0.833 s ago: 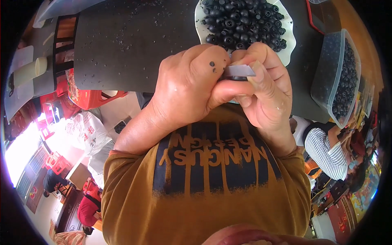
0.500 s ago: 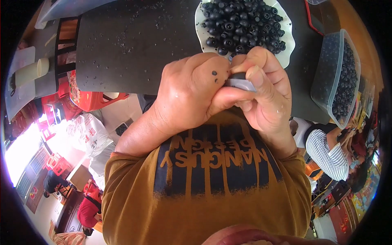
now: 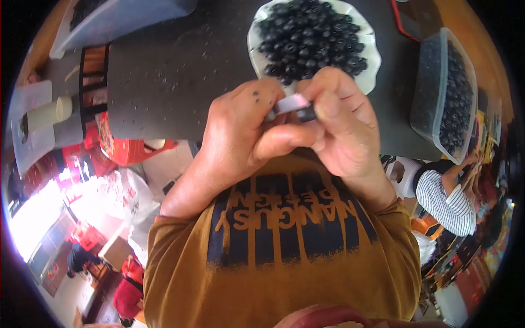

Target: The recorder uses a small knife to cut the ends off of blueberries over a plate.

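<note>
Above the table's near edge, my left hand (image 3: 232,128) is closed around a small flat metal blade (image 3: 291,103), with its thumb stretched toward my right hand. My right hand (image 3: 347,123) pinches a small round black part (image 3: 306,113), which sits just below the blade. Whether blade and part touch, I cannot tell; the blade is blurred. Black specks cling to the back of my left hand. Just beyond both hands is a white wavy-rimmed plate (image 3: 372,68), heaped with similar black knob-shaped parts (image 3: 309,41).
Black crumbs dot the dark table (image 3: 158,93). At the right edge stands a clear plastic tub (image 3: 429,82) of small black pieces; another clear tub (image 3: 131,24) is at the far left. A red stool (image 3: 128,152) stands below left. A person in stripes (image 3: 443,199) is at the right.
The blade has moved from below the black part to above it, and more of the part shows. The whole view has shifted slightly, bringing the far left tub further in.
</note>
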{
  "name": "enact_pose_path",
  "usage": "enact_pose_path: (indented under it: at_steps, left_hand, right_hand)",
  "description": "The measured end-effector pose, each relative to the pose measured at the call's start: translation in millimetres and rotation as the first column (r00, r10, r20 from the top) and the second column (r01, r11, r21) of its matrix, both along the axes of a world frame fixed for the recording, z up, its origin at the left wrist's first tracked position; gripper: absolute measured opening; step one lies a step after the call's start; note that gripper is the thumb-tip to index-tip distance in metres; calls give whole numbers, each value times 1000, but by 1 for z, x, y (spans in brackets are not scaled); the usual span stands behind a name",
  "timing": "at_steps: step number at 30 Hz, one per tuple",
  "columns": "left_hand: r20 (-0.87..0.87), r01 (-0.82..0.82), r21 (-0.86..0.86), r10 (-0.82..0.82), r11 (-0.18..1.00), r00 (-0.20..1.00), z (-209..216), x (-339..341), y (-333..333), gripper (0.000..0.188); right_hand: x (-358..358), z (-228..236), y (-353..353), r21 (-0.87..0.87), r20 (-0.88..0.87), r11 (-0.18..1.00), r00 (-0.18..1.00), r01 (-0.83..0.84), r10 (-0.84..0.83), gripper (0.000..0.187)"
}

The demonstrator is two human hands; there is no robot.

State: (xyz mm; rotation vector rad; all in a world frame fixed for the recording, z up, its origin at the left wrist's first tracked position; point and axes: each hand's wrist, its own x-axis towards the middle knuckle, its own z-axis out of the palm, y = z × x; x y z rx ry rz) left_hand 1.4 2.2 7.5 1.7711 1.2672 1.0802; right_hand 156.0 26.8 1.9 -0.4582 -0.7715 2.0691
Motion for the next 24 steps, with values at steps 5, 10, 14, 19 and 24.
enact_pose_path:
  at_steps: [5,10,14,19,24]
  left_hand:
    - [-30,-34,61,36,998,999,-3,13,-1,48]
    - [-36,64,-14,-65,998,997,-7,23,0,46]
    - [-48,106,-104,-112,989,993,0,27,-1,44]
    - [-57,89,-128,-97,988,994,1,26,-5,43]
    - [-104,55,-125,-68,991,992,0,23,-7,40]
  right_hand:
    - [20,15,-1,85,133,996,991,23,-34,10]
    - [72,34,10,654,408,711,672,257,-618,8]
    - [133,55,23,900,324,326,57,290,-944,10]
    - [214,66,73,946,307,324,-354,13,-883,21]
    - [217,66,81,950,265,307,-379,-55,-887,22]
